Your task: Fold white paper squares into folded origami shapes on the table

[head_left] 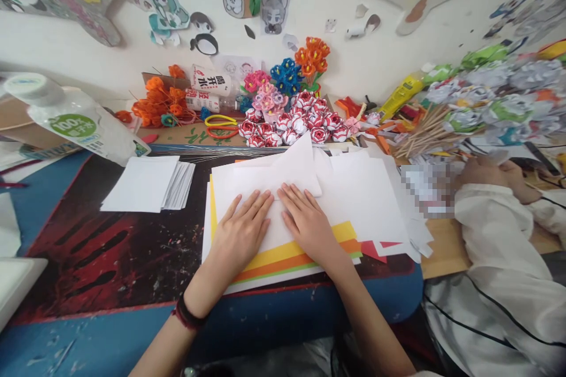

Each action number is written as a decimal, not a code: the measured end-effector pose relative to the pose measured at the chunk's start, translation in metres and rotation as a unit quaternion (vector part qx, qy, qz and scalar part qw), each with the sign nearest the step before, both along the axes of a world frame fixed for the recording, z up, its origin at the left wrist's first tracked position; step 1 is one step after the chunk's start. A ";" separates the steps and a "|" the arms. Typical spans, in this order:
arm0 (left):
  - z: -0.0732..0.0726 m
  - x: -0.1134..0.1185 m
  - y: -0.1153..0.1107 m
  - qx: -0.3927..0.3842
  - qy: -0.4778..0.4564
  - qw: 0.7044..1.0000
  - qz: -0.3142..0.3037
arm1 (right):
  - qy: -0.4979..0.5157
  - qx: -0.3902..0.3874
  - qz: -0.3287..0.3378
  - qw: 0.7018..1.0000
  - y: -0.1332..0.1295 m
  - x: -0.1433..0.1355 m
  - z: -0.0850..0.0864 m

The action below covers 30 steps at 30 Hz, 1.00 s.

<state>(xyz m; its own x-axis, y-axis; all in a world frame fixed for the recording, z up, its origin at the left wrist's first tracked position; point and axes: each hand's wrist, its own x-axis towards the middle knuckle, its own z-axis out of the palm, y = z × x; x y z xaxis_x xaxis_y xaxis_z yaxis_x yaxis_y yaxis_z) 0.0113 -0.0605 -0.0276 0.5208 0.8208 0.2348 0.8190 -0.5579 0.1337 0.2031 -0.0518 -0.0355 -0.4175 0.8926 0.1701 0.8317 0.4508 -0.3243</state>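
Both hands lie flat, fingertips pointing away from me, along the near edge of a folded sheet of white paper. My left hand has its fingers stretched out on the left part of that edge. My right hand rests just beside it, fingers also straight, pressing near the middle. One pointed corner of the folded sheet juts up at the far side. Under it is a stack of paper, white on top, with yellow, orange and green sheets showing at the near edge. Neither hand grips anything.
A pile of cut white paper squares lies left, near a large white bottle. Red-and-white paper flowers and colourful flowers line the back. Wooden sticks lie right. A co-worker's hands and pale sleeve are at the right.
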 end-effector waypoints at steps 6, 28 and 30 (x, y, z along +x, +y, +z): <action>0.000 -0.001 -0.001 0.003 -0.014 1.000 0.005 | -0.001 -0.003 0.014 1.000 0.000 0.008 -0.001; -0.002 -0.004 0.000 -0.010 -0.011 1.000 -0.002 | 0.078 0.145 -0.171 0.971 -0.024 0.058 -0.017; -0.003 -0.005 0.000 -0.011 -0.010 1.000 -0.003 | 0.104 0.164 -0.180 0.964 -0.021 0.050 -0.014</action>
